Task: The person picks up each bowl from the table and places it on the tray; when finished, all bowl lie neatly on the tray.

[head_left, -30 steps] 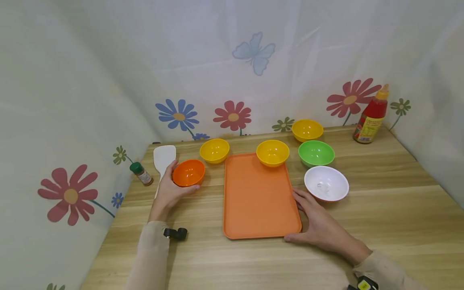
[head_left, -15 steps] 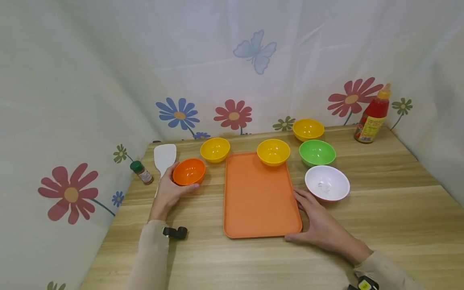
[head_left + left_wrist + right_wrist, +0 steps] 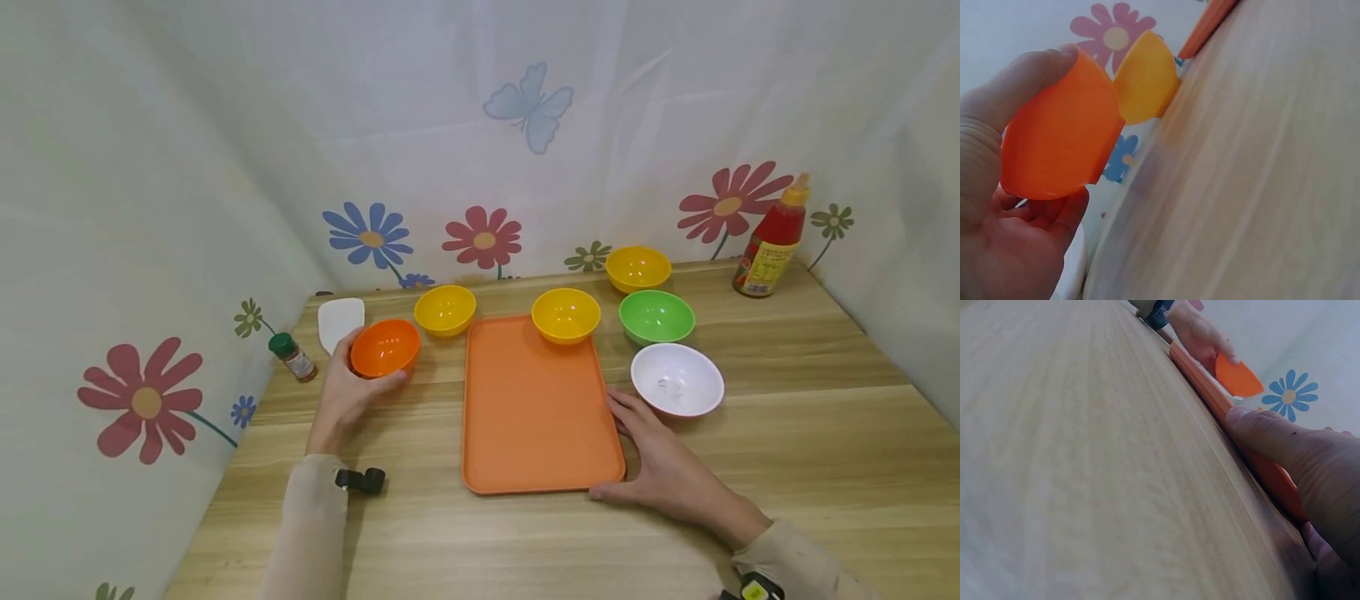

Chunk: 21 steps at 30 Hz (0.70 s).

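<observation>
My left hand (image 3: 348, 396) holds an orange bowl (image 3: 386, 348) by its side, thumb near one side and fingers around the other. In the left wrist view the bowl (image 3: 1063, 131) appears raised a little off the table. My right hand (image 3: 663, 462) is at the near right corner of an orange rectangular tray (image 3: 540, 408), thumb on the front edge and fingers along the right side. A yellow bowl (image 3: 566, 317) sits over the tray's far right corner. Behind the left hand lies a white spatula (image 3: 341, 321), its handle hidden.
Another yellow bowl (image 3: 445, 311) stands left of the tray. To its right are a white bowl (image 3: 677, 379), a green bowl (image 3: 656, 317) and a third yellow bowl (image 3: 637, 269). A red sauce bottle (image 3: 768, 242) stands back right; a green-capped spice jar (image 3: 292, 358) is far left.
My left hand has raised the orange bowl and shifted it slightly left and away, so it covers more of the spatula. The right hand and the tray have stayed in place.
</observation>
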Motion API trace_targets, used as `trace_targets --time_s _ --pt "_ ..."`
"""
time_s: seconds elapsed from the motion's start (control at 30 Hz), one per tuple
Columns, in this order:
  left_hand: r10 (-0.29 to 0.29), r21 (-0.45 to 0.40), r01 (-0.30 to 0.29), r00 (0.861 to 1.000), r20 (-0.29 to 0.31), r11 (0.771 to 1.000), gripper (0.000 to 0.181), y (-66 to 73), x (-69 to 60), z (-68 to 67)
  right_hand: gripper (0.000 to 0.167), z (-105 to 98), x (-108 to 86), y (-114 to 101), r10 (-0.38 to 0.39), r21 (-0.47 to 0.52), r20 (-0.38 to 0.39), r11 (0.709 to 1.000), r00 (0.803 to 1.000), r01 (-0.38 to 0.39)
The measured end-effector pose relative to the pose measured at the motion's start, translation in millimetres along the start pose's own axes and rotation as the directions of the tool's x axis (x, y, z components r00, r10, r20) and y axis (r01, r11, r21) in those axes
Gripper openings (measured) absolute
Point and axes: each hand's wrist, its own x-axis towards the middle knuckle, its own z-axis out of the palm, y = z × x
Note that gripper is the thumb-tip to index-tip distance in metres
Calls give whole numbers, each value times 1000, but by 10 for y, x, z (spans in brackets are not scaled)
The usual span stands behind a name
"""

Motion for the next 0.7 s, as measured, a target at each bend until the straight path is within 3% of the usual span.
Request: trace_targets --time_s 0.33,0.53,0.7 --pt "18 -24 -17 1000 17 1000 124 327 -21 103 133 5 -2 12 20 -8 4 1000 1000 -20" --pt "117 -54 -115 992 40 992 110 522 39 253 130 -6 1 2 0 7 -8 1000 1000 0" --pt "148 -32 -147 988 44 989 107 672 78 395 131 -15 -2 -15 14 1 5 1000 1000 -14"
